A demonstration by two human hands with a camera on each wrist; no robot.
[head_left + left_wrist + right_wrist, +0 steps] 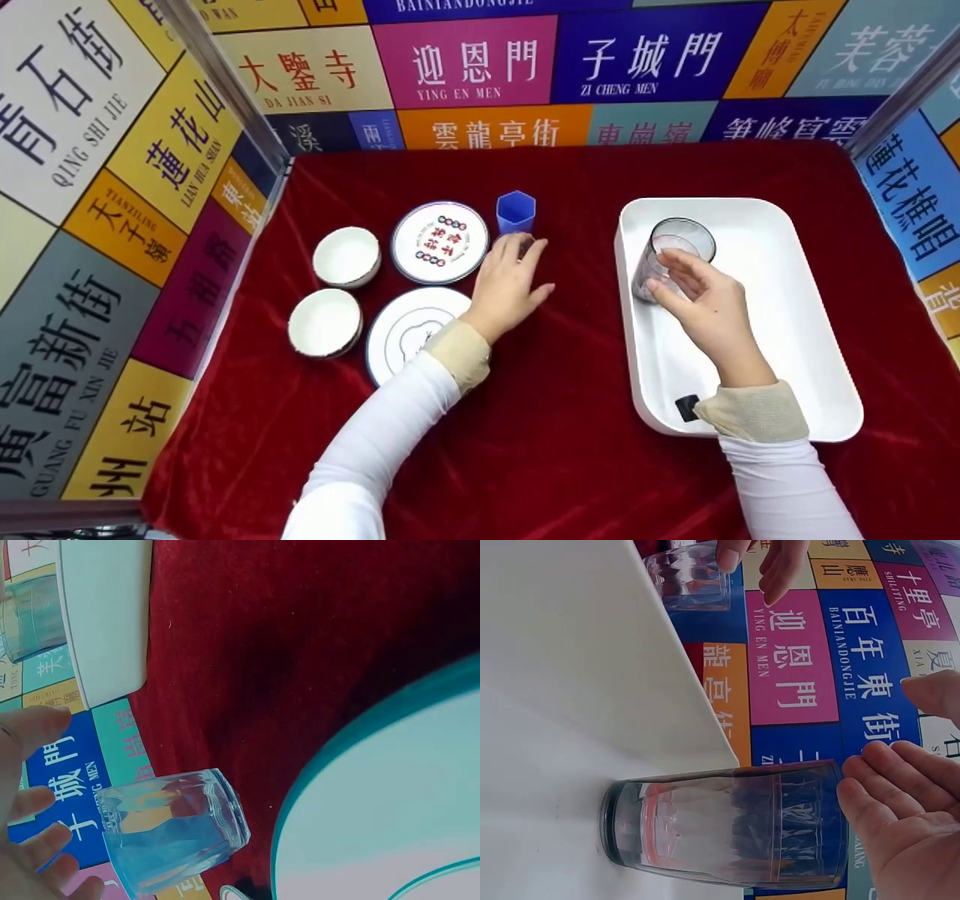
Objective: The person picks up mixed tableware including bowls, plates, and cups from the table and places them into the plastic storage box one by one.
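My left hand (510, 281) hovers over a small clear glass (176, 810), its fingers spread and apart from it in the left wrist view. In the head view the hand mostly hides this glass. Just beyond stands a blue hexagonal cup (516, 212). My right hand (705, 304) is beside a tall clear glass (727, 829) that stands upright in the white tray (780, 315). Its fingers are loosely bent near the glass's rim, with the thumb away from the glass. Whether the fingertips touch it, I cannot tell. A pinkish ring shows inside the tall glass.
Two white bowls (346, 256) sit at the left. Next to them lie a plate with red lettering (440, 242) and a white plate with blue lines (397, 330). A small black piece (687, 408) is in the tray's near corner. Red cloth (570, 420) covers the table; printed panels surround it.
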